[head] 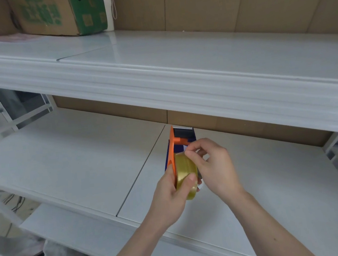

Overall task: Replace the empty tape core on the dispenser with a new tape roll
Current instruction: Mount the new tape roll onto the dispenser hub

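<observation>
Currently the orange dispenser (173, 148) with the yellowish tape roll (187, 175) mounted is gripped above the lower shelf (83, 158) by the left hand (171, 192); the roll's top edge is pinched by right hand (214, 164) fingertips (188, 151).

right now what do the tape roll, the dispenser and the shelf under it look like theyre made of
Tape roll: clear yellowish plastic film, glossy, with light streaks on its wound face.
Dispenser: orange side plate looks like moulded plastic with an even matte colour; the dark blue part behind could be painted metal or plastic.
Shelf: smooth white panels with a faint sheen, probably painted metal or laminate.
</observation>
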